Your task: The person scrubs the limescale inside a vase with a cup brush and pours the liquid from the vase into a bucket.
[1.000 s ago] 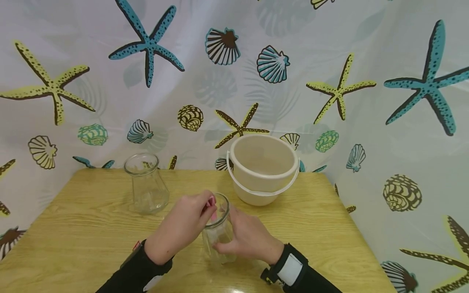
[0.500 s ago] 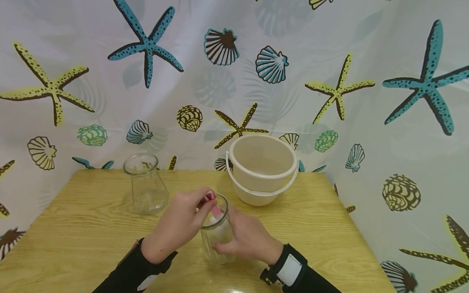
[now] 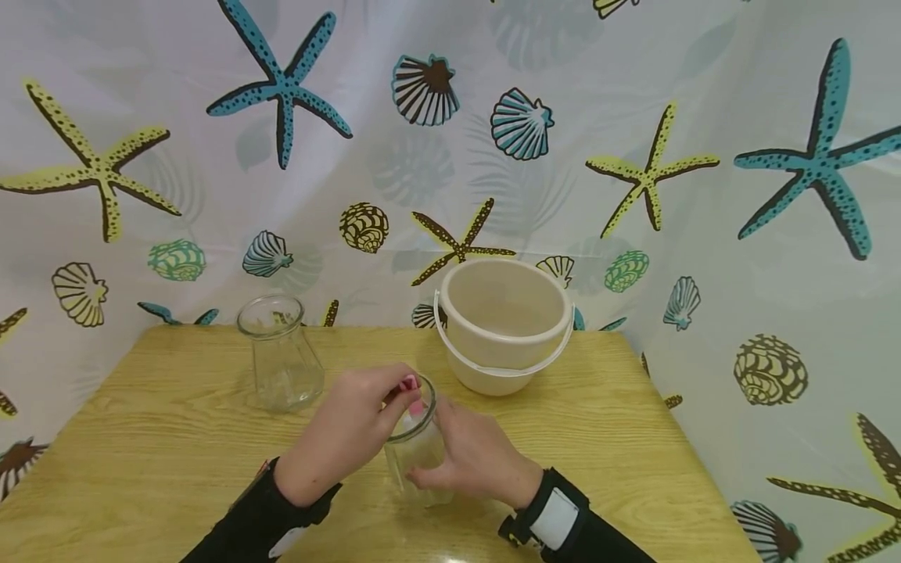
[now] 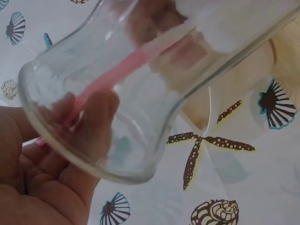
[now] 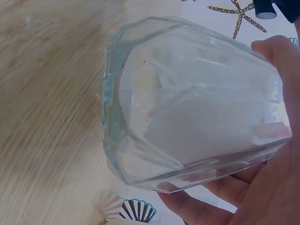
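A clear glass jar [image 3: 404, 467] stands slightly tilted near the middle of the table, gripped round its side by my right hand [image 3: 486, 453]. At its mouth my left hand [image 3: 355, 422] pinches the pink handle of a cup brush [image 4: 124, 68]. The handle reaches down into the jar, and its soft white head [image 4: 215, 23] is inside the glass. Through the jar wall in the right wrist view, the white head [image 5: 187, 126] shows as a pale mass, with a bit of pink beside the right hand [image 5: 272, 187].
A second glass jar [image 3: 287, 374] stands at the back left of the wooden table [image 3: 176, 469]. Behind my right hand is a cream bucket [image 3: 493, 356], its handle hanging down in front. A curtain [image 3: 450, 172] with starfish and shells surrounds the table's back and sides.
The brush handle rose a little in the jar half a second ago and is lower again now, my left hand moving with it. My right hand keeps its grip on the jar.
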The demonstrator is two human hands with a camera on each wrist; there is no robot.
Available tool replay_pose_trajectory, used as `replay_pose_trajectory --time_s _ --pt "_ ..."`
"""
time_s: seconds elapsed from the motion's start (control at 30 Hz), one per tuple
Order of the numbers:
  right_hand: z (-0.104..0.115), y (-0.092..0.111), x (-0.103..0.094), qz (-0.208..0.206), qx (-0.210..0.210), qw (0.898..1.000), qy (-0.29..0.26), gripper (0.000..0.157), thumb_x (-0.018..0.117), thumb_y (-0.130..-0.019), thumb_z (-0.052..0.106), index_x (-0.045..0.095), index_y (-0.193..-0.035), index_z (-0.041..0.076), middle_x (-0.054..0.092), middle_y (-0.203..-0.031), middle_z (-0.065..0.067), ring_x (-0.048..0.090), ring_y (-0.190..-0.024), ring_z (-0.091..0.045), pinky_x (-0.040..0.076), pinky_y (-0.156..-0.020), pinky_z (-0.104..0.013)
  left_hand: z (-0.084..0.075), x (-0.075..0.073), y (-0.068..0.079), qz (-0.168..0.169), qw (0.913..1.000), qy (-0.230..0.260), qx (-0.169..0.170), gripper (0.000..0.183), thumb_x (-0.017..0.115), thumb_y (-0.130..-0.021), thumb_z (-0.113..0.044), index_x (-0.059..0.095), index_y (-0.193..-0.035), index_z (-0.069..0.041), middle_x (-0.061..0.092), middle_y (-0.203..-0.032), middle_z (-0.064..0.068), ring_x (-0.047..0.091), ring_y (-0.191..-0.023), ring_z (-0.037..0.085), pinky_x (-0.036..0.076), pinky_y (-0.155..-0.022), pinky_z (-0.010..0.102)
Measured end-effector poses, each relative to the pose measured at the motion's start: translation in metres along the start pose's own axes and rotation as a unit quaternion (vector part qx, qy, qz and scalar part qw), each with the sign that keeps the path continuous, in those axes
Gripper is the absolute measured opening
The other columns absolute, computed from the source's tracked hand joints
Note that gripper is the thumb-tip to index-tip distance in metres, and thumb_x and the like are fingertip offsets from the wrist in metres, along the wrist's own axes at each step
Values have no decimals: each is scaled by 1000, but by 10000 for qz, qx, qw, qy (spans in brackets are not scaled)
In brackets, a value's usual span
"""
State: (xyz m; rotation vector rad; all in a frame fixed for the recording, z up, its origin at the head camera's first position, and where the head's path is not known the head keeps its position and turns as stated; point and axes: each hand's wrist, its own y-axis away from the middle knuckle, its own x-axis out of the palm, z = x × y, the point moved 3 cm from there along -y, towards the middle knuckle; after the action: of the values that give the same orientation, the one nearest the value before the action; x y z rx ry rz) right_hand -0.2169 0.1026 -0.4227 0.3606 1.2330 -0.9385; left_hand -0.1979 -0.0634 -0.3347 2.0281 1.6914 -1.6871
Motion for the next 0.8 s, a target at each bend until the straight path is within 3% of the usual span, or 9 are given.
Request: replay_pose_trajectory --time_s 0.17,0.43,0.63,0.8 --pt "3 -1 1 -58 -92 9999 114 102 67 -68 67 23 -147 21 55 -118 7 52 -92 -4 54 -63 -34 4 10 1 295 9995 -79 -5 9 67 -90 -11 63 -85 -19 64 -74 -8 49 -60 0 47 -52 22" --pt "2 0 1 -101 -50 9998 164 97 68 -68 66 29 -143 18 58 -107 6 53 -85 -5 53 -60 -33 4 9 1 446 9989 64 -117 6 65 -91 -13 62 -88 -17 64 -75 -7 50 -60 0 47 -51 22" --pt "2 0 1 -84 -118 9998 120 103 67 -68 67 22 -148 19 58 -108 6 52 -86 -6 53 -60 -32 3 -3 0 112 9983 498 -286 10 66 -90 -10 60 -85 -17 64 -75 -6 53 -64 0 50 -55 26" --pt "1 0 0 -101 -97 9997 183 97 67 -68 67 31 -142 15 57 -103 7 52 -84 -6 52 -59 -30 2 -16 -1 -246 9970 716 -174 7 66 -90 -8 62 -86 -13 63 -71 -6 55 -65 1 52 -56 28"
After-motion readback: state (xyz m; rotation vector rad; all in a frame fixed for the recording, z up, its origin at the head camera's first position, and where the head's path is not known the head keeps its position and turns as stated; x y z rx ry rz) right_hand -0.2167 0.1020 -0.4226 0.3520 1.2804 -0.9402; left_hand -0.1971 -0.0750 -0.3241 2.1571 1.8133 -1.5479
